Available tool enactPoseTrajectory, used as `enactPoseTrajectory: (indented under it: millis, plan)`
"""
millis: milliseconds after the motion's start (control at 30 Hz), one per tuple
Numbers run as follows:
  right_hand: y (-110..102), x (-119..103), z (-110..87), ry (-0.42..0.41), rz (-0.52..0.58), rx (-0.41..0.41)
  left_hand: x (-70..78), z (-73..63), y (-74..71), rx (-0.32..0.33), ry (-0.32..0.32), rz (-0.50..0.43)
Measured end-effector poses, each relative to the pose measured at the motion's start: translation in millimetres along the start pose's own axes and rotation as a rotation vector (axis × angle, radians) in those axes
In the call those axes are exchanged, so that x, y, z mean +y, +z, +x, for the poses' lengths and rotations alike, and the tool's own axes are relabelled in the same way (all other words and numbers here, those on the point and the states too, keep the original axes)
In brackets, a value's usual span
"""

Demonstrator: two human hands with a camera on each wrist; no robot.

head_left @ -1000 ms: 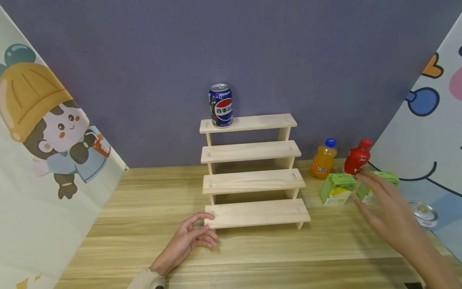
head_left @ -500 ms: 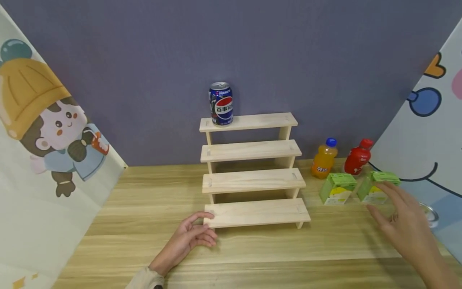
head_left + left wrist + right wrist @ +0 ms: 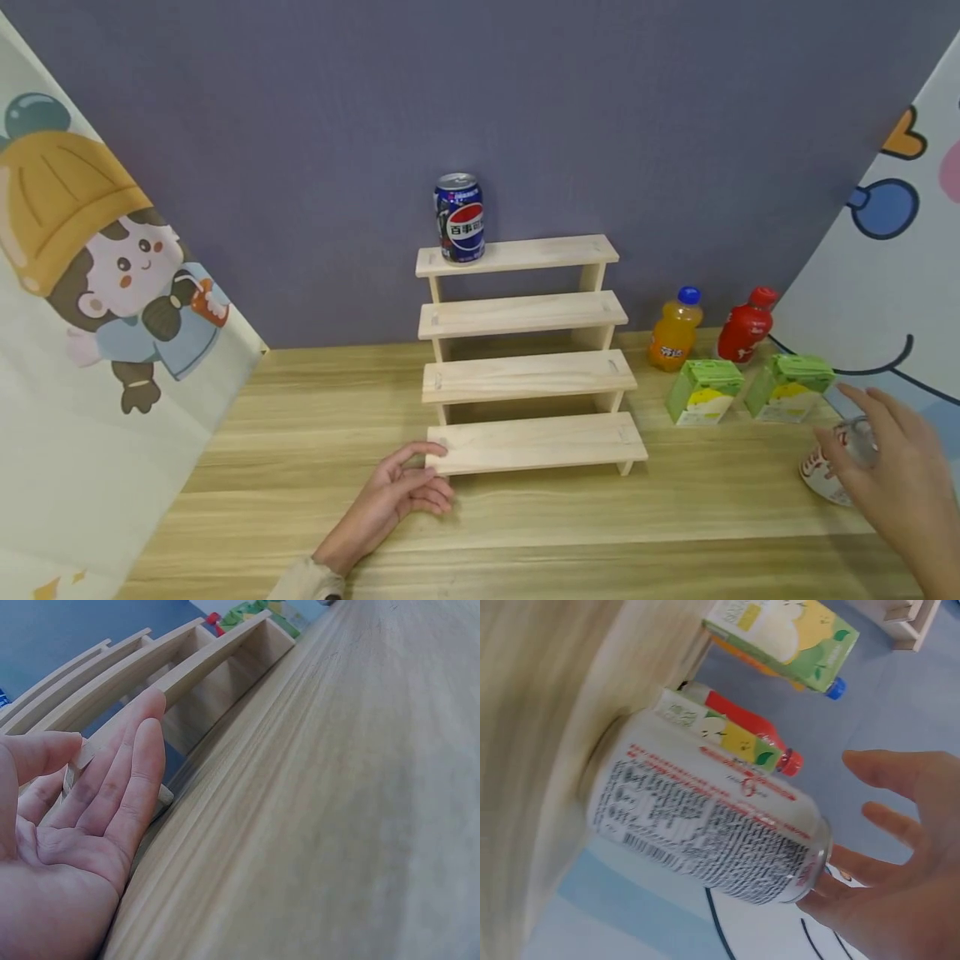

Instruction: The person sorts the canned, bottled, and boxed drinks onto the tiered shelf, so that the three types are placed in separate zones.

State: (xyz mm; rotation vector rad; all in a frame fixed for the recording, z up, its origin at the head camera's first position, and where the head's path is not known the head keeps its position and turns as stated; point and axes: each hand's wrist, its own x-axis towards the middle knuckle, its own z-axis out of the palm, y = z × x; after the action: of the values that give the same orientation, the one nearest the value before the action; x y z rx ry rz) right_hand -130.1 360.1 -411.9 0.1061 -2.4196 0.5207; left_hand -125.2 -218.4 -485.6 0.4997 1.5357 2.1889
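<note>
My left hand (image 3: 401, 489) pinches the left end of the bottom step (image 3: 532, 442) of a pale wooden stepped rack, thumb and index finger at its corner. In the left wrist view, the remaining fingers of that hand extend beside the board. At the right, my right hand (image 3: 896, 475) is spread beside a white drink can (image 3: 821, 475) with red lettering. The right wrist view shows the can's printed side (image 3: 705, 814); the thumb stands apart from it, while other fingers lie near its top end, partly hidden behind it.
A blue Pepsi can (image 3: 460, 221) stands on the top step, left end. Right of the rack are two green juice cartons (image 3: 705, 396), an orange soda bottle (image 3: 673, 333) and a red bottle (image 3: 744, 329). A grey wall (image 3: 337, 167) rises behind.
My right hand has moved right and nearer, from over the right juice carton to the white can. That carton is uncovered, and more of the can's side shows. My left hand keeps its place.
</note>
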Motion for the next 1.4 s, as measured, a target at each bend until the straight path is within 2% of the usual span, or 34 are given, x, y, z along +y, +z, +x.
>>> enactPoseTrajectory:
  millis: [100,300,367,567,633,700,967,1400]
  plan:
    - [1,4,-1.1,0.031,-0.006,-0.031,-0.8,0.0,0.9,0.012,-0.006,-0.003]
    - [3,8,1.3,0.219,-0.077,-0.172,-0.8,-0.5,1.2,0.004,0.011,-0.006]
    - [2,10,1.8,0.265,-0.099,-0.18,-0.7,-0.4,1.1,-0.001,0.02,-0.011]
    - [5,14,-1.3,0.471,-0.13,-0.205,1.2,-0.4,0.7,-0.016,0.033,-0.011]
    - [6,15,-2.7,0.511,-0.13,-0.207,1.5,-0.7,0.1,-0.011,0.029,-0.008]
    - [7,16,-3.3,0.522,-0.124,-0.201,1.8,-0.7,-0.1,-0.003,0.019,-0.003]
    - [8,22,-8.3,0.44,-0.057,-0.146,0.8,-1.2,0.7,0.012,-0.012,0.004]
    - [13,28,-11.3,0.416,-0.032,-0.178,0.3,-0.6,1.4,0.004,-0.002,-0.015]
